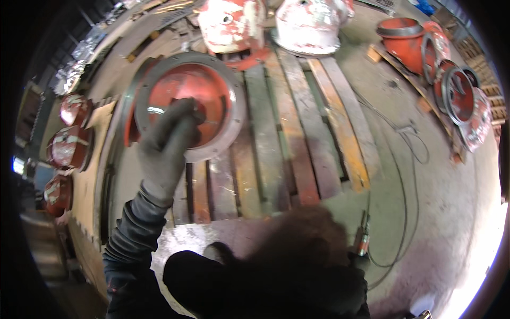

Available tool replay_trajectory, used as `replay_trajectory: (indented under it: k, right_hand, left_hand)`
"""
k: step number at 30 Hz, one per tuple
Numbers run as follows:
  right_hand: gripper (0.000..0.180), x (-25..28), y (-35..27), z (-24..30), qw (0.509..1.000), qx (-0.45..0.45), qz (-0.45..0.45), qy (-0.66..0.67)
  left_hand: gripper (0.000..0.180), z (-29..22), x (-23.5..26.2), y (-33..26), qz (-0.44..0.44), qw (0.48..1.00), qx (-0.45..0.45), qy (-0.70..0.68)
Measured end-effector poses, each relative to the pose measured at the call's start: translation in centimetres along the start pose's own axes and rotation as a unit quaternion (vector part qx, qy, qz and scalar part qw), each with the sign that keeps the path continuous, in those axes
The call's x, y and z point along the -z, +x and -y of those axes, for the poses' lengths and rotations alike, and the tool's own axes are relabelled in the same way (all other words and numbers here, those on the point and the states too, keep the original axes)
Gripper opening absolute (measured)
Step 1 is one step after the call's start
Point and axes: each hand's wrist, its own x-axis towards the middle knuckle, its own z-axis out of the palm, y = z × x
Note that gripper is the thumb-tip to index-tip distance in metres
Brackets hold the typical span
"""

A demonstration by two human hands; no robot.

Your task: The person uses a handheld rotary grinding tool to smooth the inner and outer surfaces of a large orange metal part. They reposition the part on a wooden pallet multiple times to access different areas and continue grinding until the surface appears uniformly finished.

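Note:
My left hand (172, 130), in a grey work glove, is raised in front of a red casting with a grey bolt-hole flange (236, 127). Its fingers are curled together, and whatever may be inside them is hidden. Behind the hand shows the casting's round red hollow. The casting sits on the left side of a slatted wooden pallet (273, 175). Low on the right, my right hand (359, 260) is dark and partly in shadow. It appears closed around the lower end of a slim red-and-dark handheld power tool (364, 239), its tip pointing up and away.
Two castings with patchy red and white paint, one left (231, 26) and one right (308, 29), stand at the pallet's far end. More castings (406, 42) rest on a pallet at right, others (69, 146) at left. A dark cable (401, 175) loops over the floor at right.

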Motion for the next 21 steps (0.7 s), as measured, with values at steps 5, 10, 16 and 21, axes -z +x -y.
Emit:
replay_trajectory:
  k: [5, 10, 16, 21]
  right_hand:
    - [0.048, -1.4, -0.4, -1.0, 0.988, -0.02, -0.072, -0.139]
    - [0.049, -4.1, 0.0, -1.1, 0.976, -0.056, -0.098, -0.189]
    - [0.05, -5.3, 0.1, 0.0, 0.968, -0.062, -0.105, -0.22]
    - [0.051, -6.2, 0.8, 1.0, 0.959, -0.062, -0.112, -0.252]
  left_hand:
    - [0.038, 5.0, 10.9, 7.6, -0.21, 0.936, -0.137, 0.246]
    - [0.059, 13.9, 18.2, 11.5, -0.251, 0.9, 0.035, 0.356]
    - [0.065, 22.5, 20.7, 13.4, -0.162, 0.929, 0.16, 0.293]
    - [0.071, 26.9, 21.8, 15.0, -0.068, 0.964, 0.197, 0.166]
